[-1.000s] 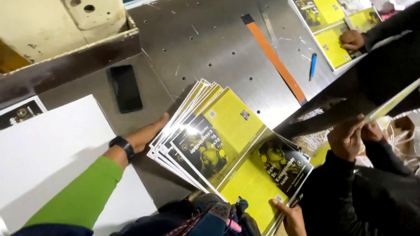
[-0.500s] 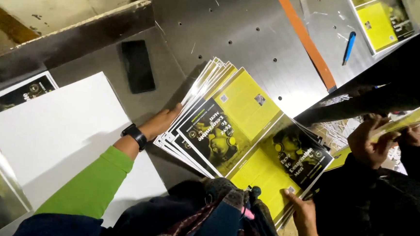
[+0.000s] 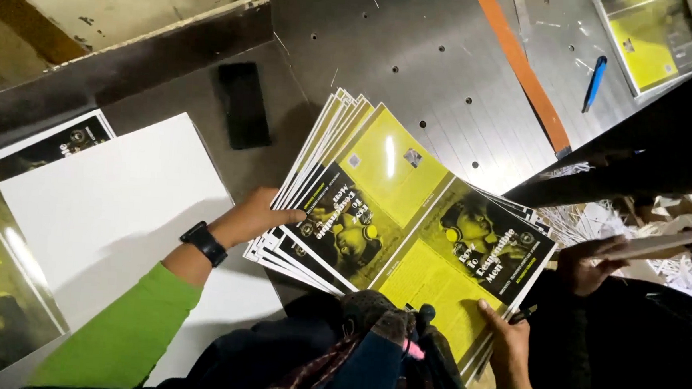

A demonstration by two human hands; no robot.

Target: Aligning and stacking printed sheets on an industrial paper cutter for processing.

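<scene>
On the grey metal bench (image 3: 418, 55), left hand (image 3: 258, 217) reaching across, fingers gripping the left edge of the fanned yellow and black printed sheets (image 3: 396, 222), right hand (image 3: 505, 348) holding their bottom right corner.

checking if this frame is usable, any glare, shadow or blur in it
Head view: a white glare streak lies on the yellow panel of the fanned printed sheets; the left hand casts a soft shadow across the white sheet; the metal table shines unevenly; the sheets look sharp, the dark right side is underlit.
</scene>
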